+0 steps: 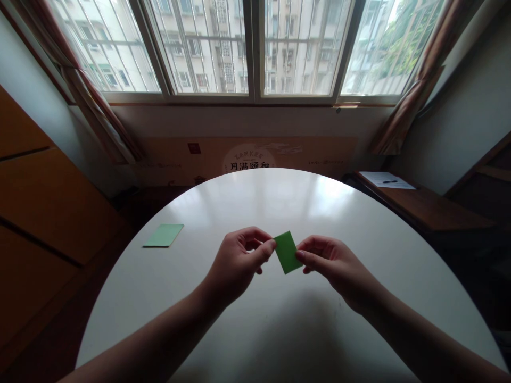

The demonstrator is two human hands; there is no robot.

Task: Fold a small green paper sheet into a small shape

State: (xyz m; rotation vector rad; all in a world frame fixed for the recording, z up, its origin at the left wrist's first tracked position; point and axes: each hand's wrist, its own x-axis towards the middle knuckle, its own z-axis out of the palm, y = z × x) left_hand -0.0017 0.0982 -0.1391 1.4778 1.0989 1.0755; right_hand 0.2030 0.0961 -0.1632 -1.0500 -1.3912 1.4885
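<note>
A small folded green paper [287,251] is held above the middle of the round white table [279,330]. My left hand [239,263] pinches its left edge between thumb and forefinger, the other fingers curled in. My right hand [331,263] pinches the lower right edge the same way. Both forearms reach in from the bottom of the view.
A pale green sheet [163,235] lies flat on the table's left side. A wooden side desk [423,205] at the right carries a white paper with a pen [386,181]. Wooden cabinets [43,213] stand at the left. A large window [247,48] fills the far wall.
</note>
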